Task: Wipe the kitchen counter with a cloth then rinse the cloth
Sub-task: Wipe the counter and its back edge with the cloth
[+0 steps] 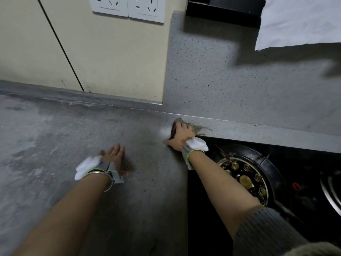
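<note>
The grey, stained kitchen counter (pixel 55 137) fills the lower left of the head view. My right hand (pixel 181 135) lies flat on a grey-brown cloth (pixel 198 128) and presses it onto the counter near the back edge, just left of the stove. Most of the cloth is hidden under the hand; frayed corners stick out to the right. My left hand (pixel 115 154) rests flat on the counter, fingers straight, holding nothing. Both wrists wear grey straps with white pads.
A black gas stove (pixel 295 163) with a burner (pixel 245 178) sits right of my right arm. Behind stand a beige wall with two sockets (pixel 127 8), a speckled grey backsplash (pixel 212 71) and a white cloth (pixel 302 21) hanging at the top right.
</note>
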Demonstrator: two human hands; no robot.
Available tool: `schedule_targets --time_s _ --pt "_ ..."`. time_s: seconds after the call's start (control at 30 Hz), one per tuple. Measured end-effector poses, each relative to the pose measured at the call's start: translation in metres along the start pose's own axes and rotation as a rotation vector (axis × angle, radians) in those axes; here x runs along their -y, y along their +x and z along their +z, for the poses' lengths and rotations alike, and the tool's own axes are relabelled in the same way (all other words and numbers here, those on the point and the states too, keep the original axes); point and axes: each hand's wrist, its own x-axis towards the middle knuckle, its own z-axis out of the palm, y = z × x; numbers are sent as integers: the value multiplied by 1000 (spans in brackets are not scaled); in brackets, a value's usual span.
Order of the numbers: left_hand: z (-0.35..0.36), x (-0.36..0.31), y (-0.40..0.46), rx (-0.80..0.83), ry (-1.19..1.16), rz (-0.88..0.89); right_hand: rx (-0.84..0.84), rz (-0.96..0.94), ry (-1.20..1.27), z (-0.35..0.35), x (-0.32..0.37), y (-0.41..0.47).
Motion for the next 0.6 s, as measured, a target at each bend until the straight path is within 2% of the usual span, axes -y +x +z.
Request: schedule_targets --time_s 0.1,0.2,0.33,0.6 --pt "-2 -4 -9 -33 -68 7 -31 -79 -53 10 -1 -20" --pt "6 -11 -23 -230 -186 -26 -31 -118 -63 15 1 -40" --pt "39 -19 -55 -485 -204 -35 -49 -127 -59 21 2 -74" --pt "111 10 -156 -613 -216 72 -109 -76 11 49 6 -178"
